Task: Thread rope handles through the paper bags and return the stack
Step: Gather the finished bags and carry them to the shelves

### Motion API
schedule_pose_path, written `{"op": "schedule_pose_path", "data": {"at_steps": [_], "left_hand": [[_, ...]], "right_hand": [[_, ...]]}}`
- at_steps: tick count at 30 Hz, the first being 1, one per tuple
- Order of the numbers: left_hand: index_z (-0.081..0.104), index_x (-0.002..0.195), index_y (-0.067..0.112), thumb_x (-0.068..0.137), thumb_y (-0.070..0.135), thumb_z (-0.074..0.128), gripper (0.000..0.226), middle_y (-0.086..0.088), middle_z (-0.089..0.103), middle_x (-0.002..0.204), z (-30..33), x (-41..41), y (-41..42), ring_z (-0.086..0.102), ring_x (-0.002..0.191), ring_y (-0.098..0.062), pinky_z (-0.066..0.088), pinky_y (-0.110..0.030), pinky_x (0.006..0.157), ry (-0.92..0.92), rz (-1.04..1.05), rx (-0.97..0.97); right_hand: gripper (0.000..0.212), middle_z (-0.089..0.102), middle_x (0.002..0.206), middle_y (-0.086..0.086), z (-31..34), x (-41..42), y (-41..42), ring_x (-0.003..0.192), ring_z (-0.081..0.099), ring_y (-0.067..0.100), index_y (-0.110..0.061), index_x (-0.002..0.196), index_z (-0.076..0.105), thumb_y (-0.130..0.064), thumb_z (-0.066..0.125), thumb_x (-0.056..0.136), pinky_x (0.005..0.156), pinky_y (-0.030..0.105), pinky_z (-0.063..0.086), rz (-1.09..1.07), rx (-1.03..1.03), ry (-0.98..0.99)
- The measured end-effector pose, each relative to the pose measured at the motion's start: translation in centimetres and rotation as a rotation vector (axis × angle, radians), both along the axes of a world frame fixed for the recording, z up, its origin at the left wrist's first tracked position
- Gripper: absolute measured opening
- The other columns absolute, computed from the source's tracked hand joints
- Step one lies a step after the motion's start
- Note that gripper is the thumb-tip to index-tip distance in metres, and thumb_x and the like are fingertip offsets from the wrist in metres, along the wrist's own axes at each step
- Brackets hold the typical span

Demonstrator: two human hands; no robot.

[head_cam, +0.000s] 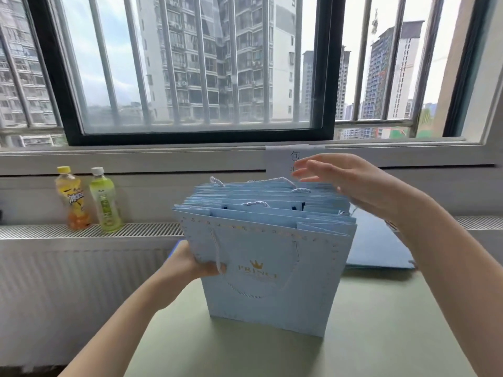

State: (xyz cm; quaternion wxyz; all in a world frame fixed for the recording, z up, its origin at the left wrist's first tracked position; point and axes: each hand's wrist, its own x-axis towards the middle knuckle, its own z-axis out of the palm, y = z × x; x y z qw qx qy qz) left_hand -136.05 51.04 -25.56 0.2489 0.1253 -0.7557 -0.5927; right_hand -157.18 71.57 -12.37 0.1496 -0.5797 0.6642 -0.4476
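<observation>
left hand [190, 263] grips the "prince" crown-logo bag stack [272, 268]; right hand [345, 180] hovers, fingers spread.

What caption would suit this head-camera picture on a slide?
Left hand grips a standing stack of blue paper bags on a green table while the open right hand hovers above.

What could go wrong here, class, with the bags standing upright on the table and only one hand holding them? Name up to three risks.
1. Only the left hand grips the stack of bags, at its left edge; the right hand hovers open above, so the far bags could fan out or topple.
2. Loose rope handles stick up and might snag the fingers.
3. The stack stands near the table edge and could slide off.
</observation>
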Motion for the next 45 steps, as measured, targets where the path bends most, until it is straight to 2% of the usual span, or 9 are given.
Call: {"op": "schedule_pose_path", "data": {"at_steps": [4, 9, 13, 17, 26, 31, 37, 39, 45], "left_hand": [[0.059, 0.117, 0.02, 0.043, 0.021, 0.082, 0.077, 0.002, 0.07, 0.111, 0.2, 0.3, 0.2, 0.065, 0.104, -0.013, 0.054, -0.025, 0.077, -0.029, -0.057, 0.017], [0.055, 0.122, 0.023, 0.046, 0.027, 0.08, 0.08, 0.004, 0.068, 0.116, 0.0, 0.3, 0.3, 0.062, 0.11, -0.014, 0.051, -0.035, 0.092, -0.065, -0.064, 0.003], [0.053, 0.122, 0.026, 0.047, 0.038, 0.082, 0.081, 0.009, 0.067, 0.116, -0.2, -0.4, 0.6, 0.061, 0.111, -0.01, 0.052, -0.027, 0.084, -0.018, -0.01, -0.036], [0.043, 0.13, 0.03, 0.036, 0.06, 0.087, 0.108, 0.014, 0.062, 0.122, -0.5, -0.7, 0.4, 0.057, 0.114, -0.005, 0.049, -0.029, 0.09, 0.019, 0.065, -0.047], [0.037, 0.136, 0.024, 0.039, 0.061, 0.087, 0.114, 0.009, 0.06, 0.125, -0.7, -1.3, 0.3, 0.056, 0.117, -0.008, 0.05, -0.03, 0.092, 0.044, 0.075, -0.107], [0.039, 0.133, 0.024, 0.043, 0.044, 0.087, 0.104, 0.008, 0.062, 0.122, -0.7, -1.4, 0.3, 0.059, 0.113, -0.009, 0.054, -0.026, 0.083, 0.042, 0.051, -0.09], [0.056, 0.119, 0.023, 0.045, 0.038, 0.08, 0.078, 0.007, 0.069, 0.114, -0.5, -1.4, 0.5, 0.063, 0.108, -0.012, 0.054, -0.027, 0.082, -0.029, -0.027, -0.024], [0.058, 0.118, 0.023, 0.041, 0.043, 0.085, 0.084, 0.006, 0.068, 0.115, -0.3, -1.3, 0.4, 0.063, 0.108, -0.011, 0.053, -0.027, 0.084, -0.049, -0.056, -0.012], [0.059, 0.117, 0.024, 0.033, 0.047, 0.09, 0.093, 0.006, 0.069, 0.114, -0.1, -1.3, 0.4, 0.063, 0.108, -0.011, 0.053, -0.032, 0.088, -0.084, -0.071, 0.001]], "right_hand": [[0.025, 0.073, 0.095, -0.01, 2.0, 0.7, -1.6, 0.085, 0.067, 0.006, -0.026, 0.099, 0.071, -0.044, 0.062, 0.083, 0.074, 0.02, 0.05, -0.021, 0.259, 0.216], [0.014, 0.072, 0.085, 0.001, 1.2, 0.3, -3.5, 0.075, 0.063, 0.014, -0.017, 0.09, 0.071, -0.029, 0.066, 0.086, 0.074, 0.027, 0.051, -0.206, 0.049, 0.351], [0.012, 0.068, 0.083, -0.001, 0.8, -0.3, -4.0, 0.07, 0.057, 0.006, -0.01, 0.091, 0.069, -0.02, 0.065, 0.087, 0.063, 0.008, 0.043, -0.226, -0.044, 0.341], [0.006, 0.059, 0.077, -0.01, 1.0, -1.1, -4.5, 0.068, 0.053, 0.003, -0.013, 0.091, 0.063, -0.019, 0.061, 0.09, 0.061, 0.012, 0.04, -0.278, -0.032, 0.429], [0.015, 0.054, 0.085, -0.006, 1.4, -1.8, -4.5, 0.071, 0.047, 0.006, -0.011, 0.101, 0.055, -0.024, 0.049, 0.095, 0.059, 0.018, 0.035, -0.337, 0.09, 0.62], [0.017, 0.06, 0.115, 0.006, 1.2, -2.0, -4.7, 0.099, 0.057, 0.022, -0.012, 0.106, 0.056, -0.024, 0.048, 0.096, 0.089, 0.036, 0.045, -0.302, 0.16, 0.524], [0.009, 0.068, 0.102, 0.005, 1.1, -2.1, -4.6, 0.082, 0.065, 0.022, -0.02, 0.088, 0.051, -0.017, 0.048, 0.096, 0.075, 0.038, 0.052, -0.264, 0.101, 0.334], [0.007, 0.068, 0.095, 0.003, 1.1, -2.2, -4.4, 0.057, 0.06, 0.002, -0.02, 0.097, 0.05, -0.013, 0.051, 0.095, 0.054, 0.02, 0.05, -0.245, 0.116, 0.22], [0.015, 0.066, 0.077, 0.006, 1.6, -2.4, -3.4, 0.049, 0.063, 0.012, -0.002, 0.096, 0.064, -0.007, 0.05, 0.095, 0.04, 0.017, 0.047, -0.171, 0.458, -0.229]]}}
